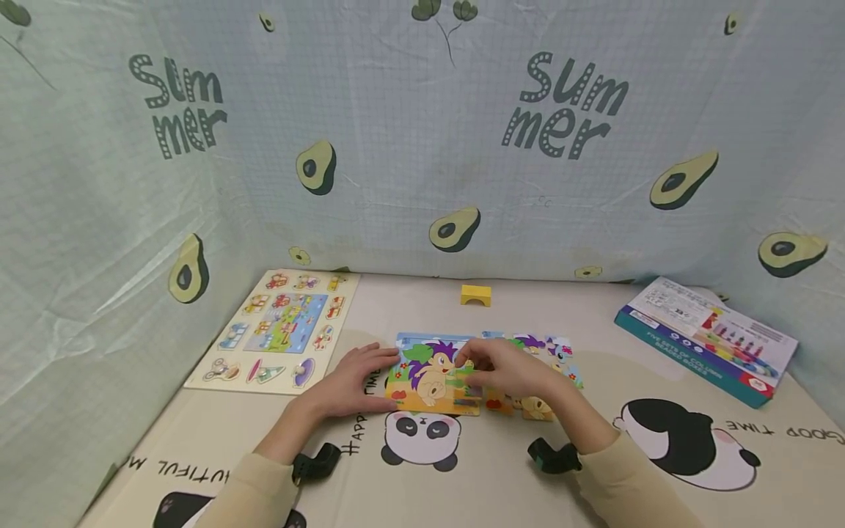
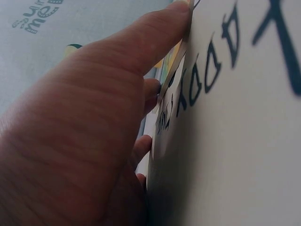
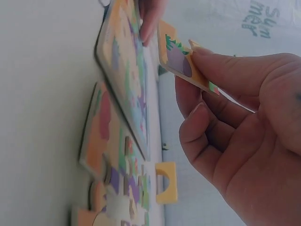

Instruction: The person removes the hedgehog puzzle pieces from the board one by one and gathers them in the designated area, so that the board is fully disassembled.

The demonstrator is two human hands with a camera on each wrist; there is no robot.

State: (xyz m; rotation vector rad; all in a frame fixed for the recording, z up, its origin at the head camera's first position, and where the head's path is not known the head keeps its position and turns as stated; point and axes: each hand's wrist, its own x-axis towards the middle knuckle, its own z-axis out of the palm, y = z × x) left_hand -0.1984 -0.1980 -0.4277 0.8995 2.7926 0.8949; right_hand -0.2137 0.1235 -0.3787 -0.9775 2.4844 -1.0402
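Observation:
A jigsaw puzzle board (image 1: pixel 432 378) with a purple-spined hedgehog picture lies mid-table. My left hand (image 1: pixel 353 381) touches its left edge, thumb at the near corner and fingers extended along the far part. Over the board's right side, my right hand (image 1: pixel 511 367) pinches a puzzle piece (image 3: pixel 178 59) between thumb and fingers. That piece shows a grey-purple shape and green grass on orange; in the right wrist view it is tilted and raised off the board. Several loose puzzle pieces (image 1: pixel 561 352) lie right of the board, partly hidden beneath the right hand and forearm.
Behind the board stands a yellow arched block (image 1: pixel 475 295). At the left lies a peg puzzle board (image 1: pixel 227 345) with vehicle and toy pictures. A teal-sided bead game box (image 1: pixel 709 341) sits at the right. Printed cloth (image 1: pixel 396 183) walls the table's back and sides.

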